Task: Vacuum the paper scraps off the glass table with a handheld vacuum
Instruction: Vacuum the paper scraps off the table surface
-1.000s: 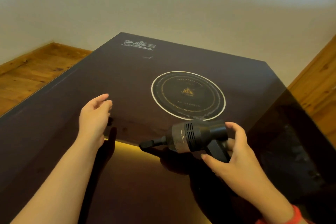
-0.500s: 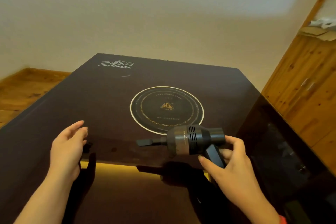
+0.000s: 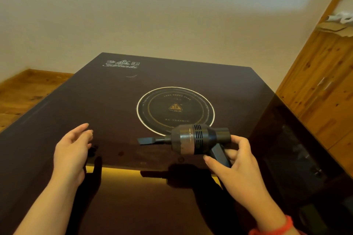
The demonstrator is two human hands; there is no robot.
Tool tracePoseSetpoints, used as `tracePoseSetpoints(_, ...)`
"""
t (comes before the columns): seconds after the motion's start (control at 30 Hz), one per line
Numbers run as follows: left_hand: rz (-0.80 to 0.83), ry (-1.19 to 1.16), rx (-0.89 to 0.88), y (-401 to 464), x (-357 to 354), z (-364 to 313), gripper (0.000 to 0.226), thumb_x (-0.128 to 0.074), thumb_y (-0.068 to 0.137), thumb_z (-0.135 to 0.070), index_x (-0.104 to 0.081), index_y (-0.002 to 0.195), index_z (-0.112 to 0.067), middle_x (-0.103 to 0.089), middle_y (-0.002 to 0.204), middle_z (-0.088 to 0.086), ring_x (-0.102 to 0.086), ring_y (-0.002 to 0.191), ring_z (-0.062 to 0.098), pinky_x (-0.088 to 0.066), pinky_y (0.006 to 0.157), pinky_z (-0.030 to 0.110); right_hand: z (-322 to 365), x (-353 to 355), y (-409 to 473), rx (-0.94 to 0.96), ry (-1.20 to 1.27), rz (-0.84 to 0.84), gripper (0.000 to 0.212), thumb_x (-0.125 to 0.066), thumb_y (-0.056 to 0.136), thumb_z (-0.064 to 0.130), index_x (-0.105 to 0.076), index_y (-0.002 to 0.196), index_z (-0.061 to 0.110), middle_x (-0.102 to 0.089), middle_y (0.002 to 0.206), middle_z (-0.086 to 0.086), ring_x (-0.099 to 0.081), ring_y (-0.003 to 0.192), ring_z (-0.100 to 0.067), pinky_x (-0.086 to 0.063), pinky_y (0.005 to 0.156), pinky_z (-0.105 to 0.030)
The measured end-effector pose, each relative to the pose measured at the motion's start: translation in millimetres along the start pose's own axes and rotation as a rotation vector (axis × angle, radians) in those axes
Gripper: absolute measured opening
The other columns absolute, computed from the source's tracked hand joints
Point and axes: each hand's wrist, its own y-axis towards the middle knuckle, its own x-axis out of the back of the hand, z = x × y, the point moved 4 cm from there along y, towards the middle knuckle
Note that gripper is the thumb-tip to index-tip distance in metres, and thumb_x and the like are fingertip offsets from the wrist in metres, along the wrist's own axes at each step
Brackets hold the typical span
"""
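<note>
The dark glass table (image 3: pixel 107 101) fills the middle of the head view. My right hand (image 3: pixel 238 166) grips the handle of a small black handheld vacuum (image 3: pixel 196 139). Its flat nozzle points left and hangs a little above the glass, near the front rim of a white printed ring (image 3: pixel 176 110). My left hand (image 3: pixel 71 150) hovers over the glass at the left, fingers apart and holding nothing. A few tiny dark specks (image 3: pixel 120 153) lie on the glass between my hands. I see no clear paper scraps.
A pale wall stands behind the table. Wooden floor (image 3: pixel 24 89) shows at the left, and a wooden cabinet (image 3: pixel 322 89) stands at the right with cardboard and white paper on top. The table's right side drops away as dark glass.
The view has tilted up and to the right, bringing the cabinet into sight. The vacuum's nozzle has levelled out and lifted slightly. My left hand has stayed open at the left.
</note>
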Motion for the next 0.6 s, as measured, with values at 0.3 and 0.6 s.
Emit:
tracePoseSetpoints(0.3, -0.005, -0.002, -0.006, -2.0, -1.3, -1.7, 0.035, -0.055, 0.093, -0.015, -0.057, 0.127, -0.021, -0.060, 0.114, 0.001, -0.056, 0.102, 0.015, -0.041, 0.086, 0.028, -4.3, -4.7, 4.0, -0.022, 0.010, 0.026, 0.055, -0.077, 0.072, 0.020, -0.036, 0.107, 0.032, -0.063, 0.079, 0.013, -0.055, 0.070, 0.024, -0.040, 0.050, 0.001)
tracePoseSetpoints(0.6, -0.006, 0.011, -0.013, -2.0, -0.6, -1.5, 0.035, -0.055, 0.092, -0.016, -0.058, 0.126, -0.022, -0.060, 0.117, 0.000, -0.056, 0.100, 0.013, -0.042, 0.084, 0.028, -5.2, -5.2, 4.7, -0.024, 0.015, 0.008, 0.054, -0.078, 0.071, 0.021, -0.039, 0.107, 0.032, -0.066, 0.080, 0.012, -0.063, 0.070, 0.003, -0.042, 0.047, -0.003)
